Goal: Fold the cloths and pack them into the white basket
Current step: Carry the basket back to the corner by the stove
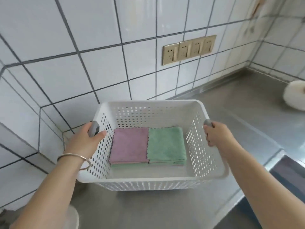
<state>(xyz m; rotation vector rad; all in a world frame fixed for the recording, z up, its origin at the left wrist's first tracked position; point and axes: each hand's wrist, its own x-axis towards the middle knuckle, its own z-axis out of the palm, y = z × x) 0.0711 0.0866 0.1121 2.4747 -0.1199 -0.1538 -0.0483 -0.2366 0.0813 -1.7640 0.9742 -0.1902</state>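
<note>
Your hands, left [85, 139] and right [216, 134], grip the grey handles of the light, stiff white perforated plastic basket [148, 179]; folded soft cloths [148, 144] lie inside.

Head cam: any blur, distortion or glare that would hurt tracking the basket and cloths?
Head view: wide-angle bowing bends the wall tiles at the left edge; soft motion blur throughout, worst on the white roll at far right; mild sheen on the steel counter, no hard glare; white basket, purple cloth and green cloth evenly lit and readable.
</note>
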